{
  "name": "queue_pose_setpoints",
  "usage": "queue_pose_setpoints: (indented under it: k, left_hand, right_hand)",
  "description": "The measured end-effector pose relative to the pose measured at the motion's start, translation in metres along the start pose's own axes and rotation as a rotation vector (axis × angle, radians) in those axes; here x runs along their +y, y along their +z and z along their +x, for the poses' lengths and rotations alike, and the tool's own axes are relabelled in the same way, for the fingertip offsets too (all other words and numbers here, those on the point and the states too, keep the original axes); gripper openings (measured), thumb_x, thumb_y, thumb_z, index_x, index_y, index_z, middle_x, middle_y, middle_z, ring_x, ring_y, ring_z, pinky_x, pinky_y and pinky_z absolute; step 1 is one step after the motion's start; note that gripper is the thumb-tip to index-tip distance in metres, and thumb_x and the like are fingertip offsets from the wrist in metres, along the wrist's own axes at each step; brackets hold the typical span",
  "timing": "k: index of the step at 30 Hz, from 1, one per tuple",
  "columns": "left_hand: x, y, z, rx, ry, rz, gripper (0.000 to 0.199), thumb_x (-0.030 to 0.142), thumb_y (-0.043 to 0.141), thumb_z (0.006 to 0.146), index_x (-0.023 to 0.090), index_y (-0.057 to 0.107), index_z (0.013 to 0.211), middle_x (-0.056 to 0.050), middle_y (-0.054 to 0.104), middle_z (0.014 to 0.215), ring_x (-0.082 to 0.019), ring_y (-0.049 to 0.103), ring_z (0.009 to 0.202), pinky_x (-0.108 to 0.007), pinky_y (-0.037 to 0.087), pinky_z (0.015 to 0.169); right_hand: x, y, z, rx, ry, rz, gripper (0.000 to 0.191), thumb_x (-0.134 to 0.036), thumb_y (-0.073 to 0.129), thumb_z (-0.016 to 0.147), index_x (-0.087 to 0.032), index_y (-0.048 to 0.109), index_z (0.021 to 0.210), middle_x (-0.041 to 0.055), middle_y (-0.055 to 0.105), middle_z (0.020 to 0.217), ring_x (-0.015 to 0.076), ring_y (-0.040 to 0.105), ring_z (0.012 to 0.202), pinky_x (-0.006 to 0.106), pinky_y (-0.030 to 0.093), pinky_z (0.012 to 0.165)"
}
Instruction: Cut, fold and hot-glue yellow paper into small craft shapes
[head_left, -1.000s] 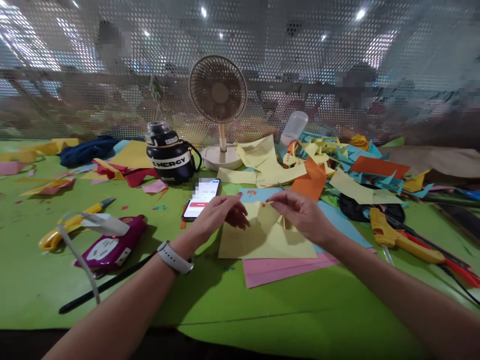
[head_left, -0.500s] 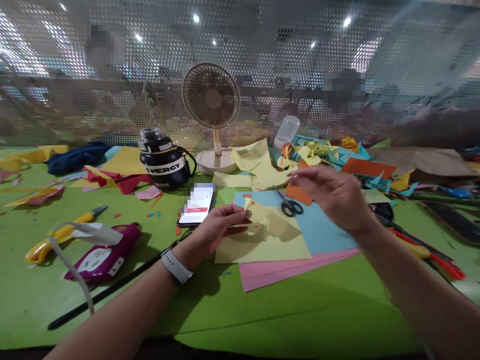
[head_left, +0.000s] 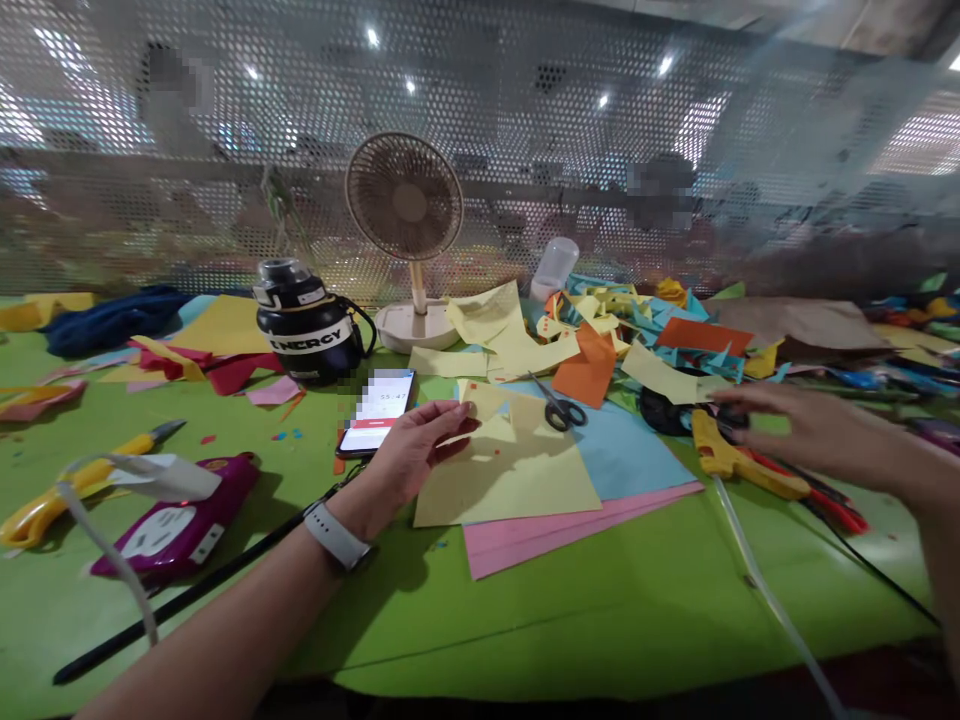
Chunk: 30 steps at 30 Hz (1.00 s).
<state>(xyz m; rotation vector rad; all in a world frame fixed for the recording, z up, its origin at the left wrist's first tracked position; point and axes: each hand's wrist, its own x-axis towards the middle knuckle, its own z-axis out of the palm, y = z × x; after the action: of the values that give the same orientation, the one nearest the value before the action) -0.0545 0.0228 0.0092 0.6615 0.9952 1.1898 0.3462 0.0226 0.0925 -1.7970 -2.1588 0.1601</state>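
My left hand, with a pale watch strap on the wrist, is closed at the fingertips on the left edge of a pale yellow paper. A raised flap and small red-orange bits show on that sheet. Over to the right, my right hand is slightly blurred, its fingers apart above a yellow glue gun with a pale cord. Small black-handled scissors rest beyond the yellow sheet. Beneath lie a light blue sheet and pink sheets.
A lit phone, a black bottle and a fan stand behind my left hand. Paper scraps pile up at the back. A purple box, a yellow-handled cutter and a black stick lie left.
My right hand has moved right, from above the papers to the glue gun, and its fingers have spread. My left hand stays at the yellow paper. The view has shifted slightly right.
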Motion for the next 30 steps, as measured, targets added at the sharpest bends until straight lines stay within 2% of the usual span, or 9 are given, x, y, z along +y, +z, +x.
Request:
queue_pose_setpoints:
  k: [3, 8, 13, 17, 19, 21, 25, 27, 30]
  left_hand:
    - [-0.001, 0.002, 0.001, 0.053, 0.011, -0.045, 0.019, 0.021, 0.083, 0.062, 0.015, 0.068, 0.073, -0.001, 0.072, 0.074, -0.011, 0.068, 0.074, -0.016, 0.050, 0.060]
    - [-0.004, 0.004, 0.003, 0.070, 0.040, -0.113, 0.011, 0.013, 0.079, 0.067, 0.013, 0.068, 0.071, -0.004, 0.073, 0.070, -0.012, 0.069, 0.069, -0.016, 0.052, 0.058]
    - [-0.005, 0.005, 0.002, 0.041, 0.079, -0.142, 0.007, 0.012, 0.076, 0.070, 0.011, 0.069, 0.072, -0.005, 0.074, 0.072, -0.012, 0.069, 0.068, -0.019, 0.055, 0.067]
    - [-0.006, 0.005, 0.002, 0.034, 0.100, -0.174, 0.008, 0.012, 0.076, 0.069, 0.011, 0.069, 0.072, -0.004, 0.073, 0.072, -0.013, 0.069, 0.068, -0.021, 0.056, 0.070]
    - [-0.007, 0.004, 0.002, 0.014, 0.119, -0.192, 0.011, 0.013, 0.078, 0.068, 0.012, 0.069, 0.073, -0.004, 0.074, 0.074, -0.014, 0.070, 0.071, -0.023, 0.056, 0.072]
    - [-0.008, 0.004, 0.002, -0.016, 0.136, -0.200, 0.014, 0.017, 0.080, 0.066, 0.013, 0.069, 0.074, -0.004, 0.074, 0.076, -0.015, 0.070, 0.074, -0.025, 0.055, 0.076]
    - [-0.010, 0.004, 0.000, -0.046, 0.162, -0.202, 0.018, 0.020, 0.082, 0.063, 0.014, 0.068, 0.073, -0.004, 0.074, 0.076, -0.015, 0.069, 0.077, -0.027, 0.055, 0.079]
    - [-0.010, 0.005, 0.000, -0.043, 0.170, -0.199, 0.019, 0.020, 0.083, 0.062, 0.013, 0.068, 0.072, -0.003, 0.074, 0.074, -0.015, 0.069, 0.076, -0.026, 0.055, 0.077]
    - [-0.010, 0.006, -0.001, -0.040, 0.174, -0.192, 0.020, 0.021, 0.084, 0.060, 0.013, 0.069, 0.071, -0.003, 0.073, 0.073, -0.015, 0.069, 0.076, -0.025, 0.054, 0.076]
  right_hand:
    - [0.025, 0.022, -0.020, -0.199, 0.063, -0.260, 0.047, -0.015, 0.069, 0.062, -0.015, 0.069, 0.109, 0.0231, 0.062, 0.120, 0.0344, 0.059, 0.110, 0.040, 0.047, 0.089]
    - [0.031, 0.053, -0.035, -0.202, 0.098, -0.473, 0.052, -0.018, 0.045, 0.072, -0.007, 0.058, 0.121, 0.0208, 0.059, 0.120, 0.0324, 0.061, 0.103, 0.041, 0.048, 0.087]
    - [0.037, 0.055, -0.039, -0.011, 0.129, -0.381, 0.042, -0.028, 0.046, 0.071, -0.013, 0.063, 0.106, 0.0197, 0.059, 0.113, 0.0318, 0.061, 0.096, 0.041, 0.048, 0.083]
    - [0.037, 0.047, -0.042, 0.258, 0.190, -0.061, 0.027, -0.039, 0.057, 0.064, -0.022, 0.062, 0.085, 0.0170, 0.063, 0.094, 0.0307, 0.061, 0.086, 0.041, 0.048, 0.075]
    - [0.023, 0.044, -0.042, 0.326, 0.310, 0.205, 0.025, -0.043, 0.064, 0.061, -0.023, 0.061, 0.077, 0.0157, 0.064, 0.084, 0.0280, 0.060, 0.073, 0.040, 0.046, 0.063]
    - [-0.002, 0.044, -0.040, 0.208, 0.451, 0.520, 0.028, -0.045, 0.069, 0.062, -0.024, 0.064, 0.079, 0.0147, 0.065, 0.081, 0.0250, 0.060, 0.066, 0.035, 0.042, 0.051]
    - [-0.070, 0.057, -0.024, -0.035, 0.269, 0.931, 0.030, -0.047, 0.070, 0.069, -0.020, 0.070, 0.083, 0.0116, 0.066, 0.078, 0.0166, 0.055, 0.060, 0.026, 0.035, 0.043]
    - [-0.104, 0.066, -0.012, -0.172, 0.204, 0.971, 0.034, -0.051, 0.067, 0.072, -0.018, 0.070, 0.081, 0.0065, 0.063, 0.069, 0.0101, 0.044, 0.049, 0.024, 0.029, 0.040]
    - [-0.146, 0.078, 0.004, -0.185, 0.106, 0.955, 0.034, -0.050, 0.071, 0.066, -0.017, 0.067, 0.074, 0.0023, 0.060, 0.062, 0.0112, 0.046, 0.051, 0.024, 0.035, 0.043]
